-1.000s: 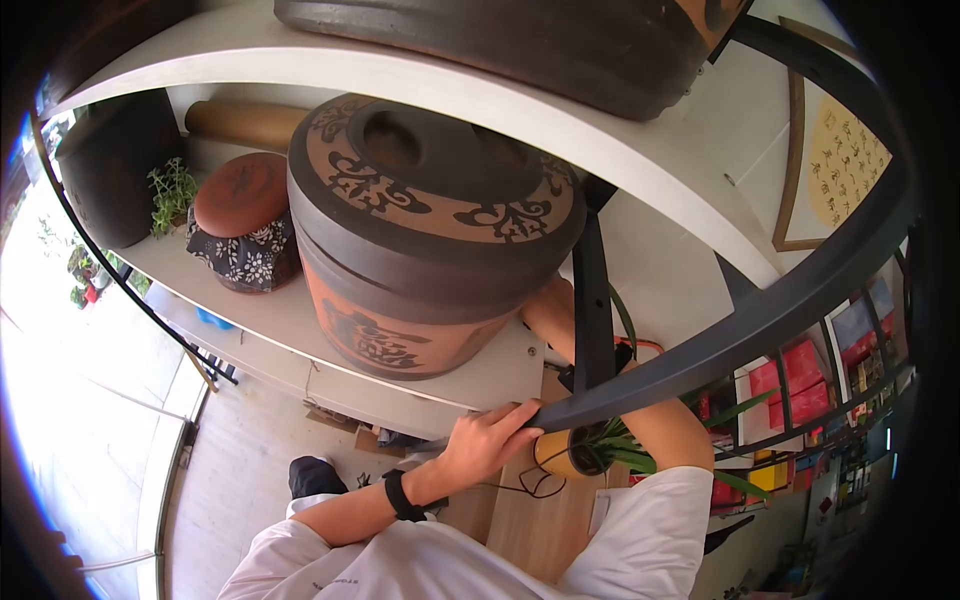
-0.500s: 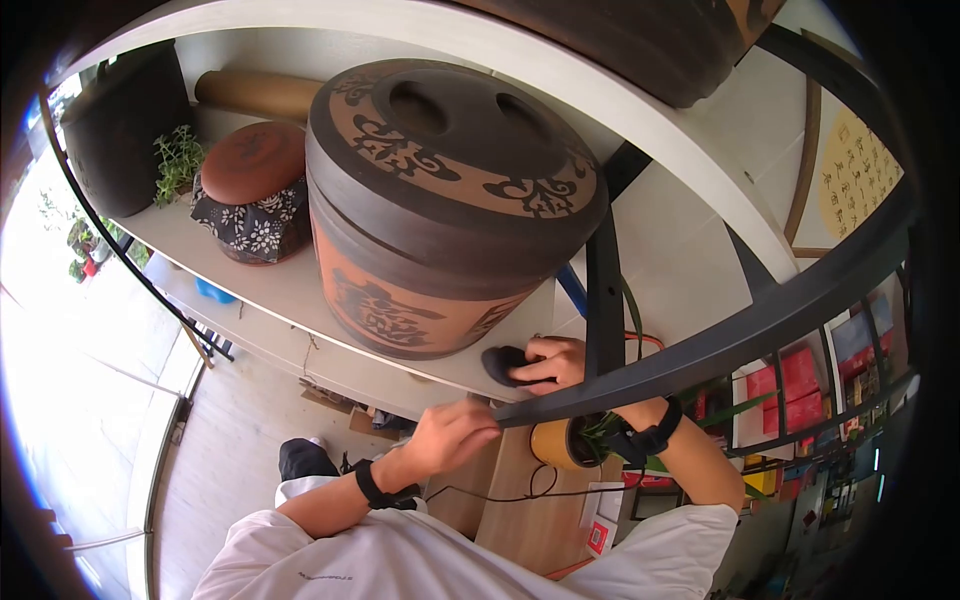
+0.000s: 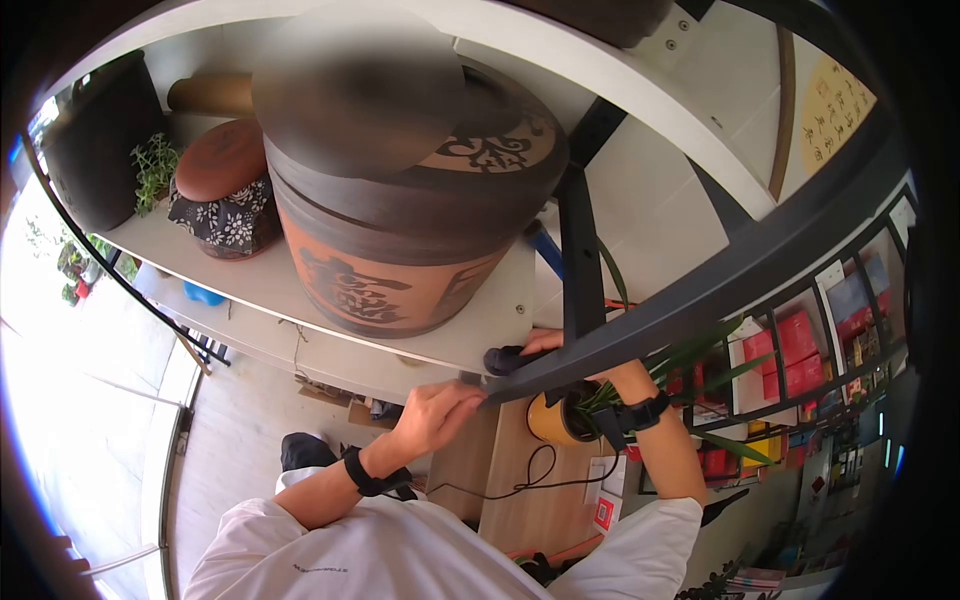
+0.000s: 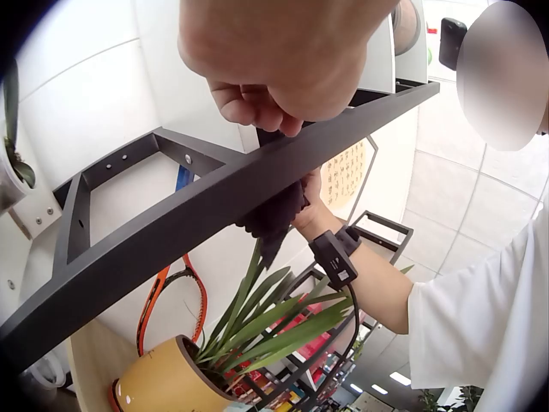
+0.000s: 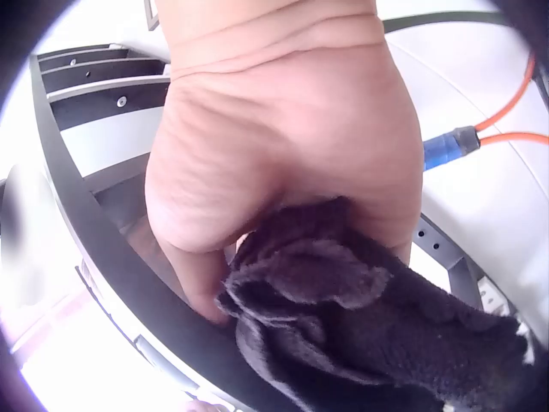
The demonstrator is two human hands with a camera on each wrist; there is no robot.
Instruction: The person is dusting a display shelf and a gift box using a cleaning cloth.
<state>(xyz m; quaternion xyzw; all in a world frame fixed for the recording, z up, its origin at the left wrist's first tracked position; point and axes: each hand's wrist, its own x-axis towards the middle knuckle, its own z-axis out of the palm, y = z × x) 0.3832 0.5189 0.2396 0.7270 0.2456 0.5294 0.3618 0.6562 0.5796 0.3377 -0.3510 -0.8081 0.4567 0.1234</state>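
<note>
My left hand (image 3: 435, 415) curls its fingers round the black metal frame (image 3: 640, 345) at the shelf's front edge; from the left wrist view the same hand (image 4: 274, 69) sits on top of the bar. A dark cloth (image 3: 505, 360) is pinched by my right hand (image 3: 545, 343) at the shelf's right end, beside the upright. Seen by the right wrist camera, the bunched cloth (image 5: 343, 309) hangs below the palm of that hand (image 5: 283, 154), against the black frame. Left of it a big brown jar (image 3: 400, 250) stands on the white shelf (image 3: 490, 325), its lid partly blurred.
A red-lidded jar (image 3: 225, 215), a small plant (image 3: 153, 175) and a dark vessel (image 3: 100, 145) stand farther left. Another white shelf (image 3: 580, 60) passes overhead. A yellow pot (image 3: 555, 420) with long leaves is below the frame. An orange racket (image 4: 171, 296) shows near it.
My right hand came out from behind the big jar to the shelf's right end, cloth in its fingers. My left hand has slid a little left and down along the frame. The head view has shifted.
</note>
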